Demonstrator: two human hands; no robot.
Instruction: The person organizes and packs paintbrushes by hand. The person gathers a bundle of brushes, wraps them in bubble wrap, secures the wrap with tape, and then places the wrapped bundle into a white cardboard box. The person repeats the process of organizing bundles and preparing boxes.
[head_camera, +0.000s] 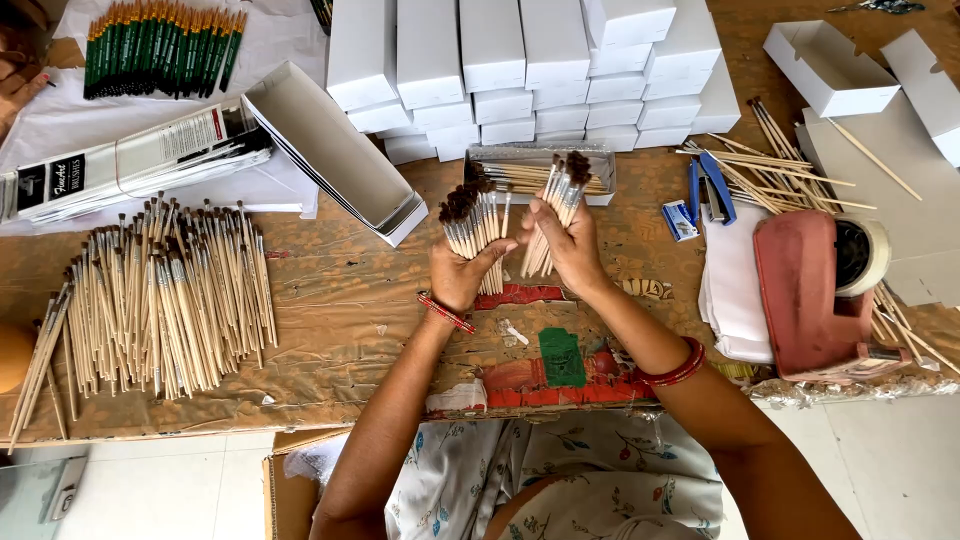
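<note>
Left hand (458, 275) is clenched around a fanned bundle of brushes (478, 225), bristles up, pale wooden handles running down through the palm. Right hand (568, 245) grips a second, smaller bunch (560, 200) just beside it, thumbs nearly touching. Both bundles sit over the brown paper-covered table (340, 300), right in front of the open shallow tray (540, 165) that already holds a few brushes. To do this cleanly, I'd judge: keep bristle ends level, handles parallel, grip low so tips don't splay or get crushed (loose fanning makes counting easier). Left of the hands: big loose pile of unsorted brushes (160, 295). Right: red tape dispenser (815, 295), blue stapler (710, 190). Farther back: stack of white boxes (530, 70), green-handled brushes (160, 50) far left.
</note>
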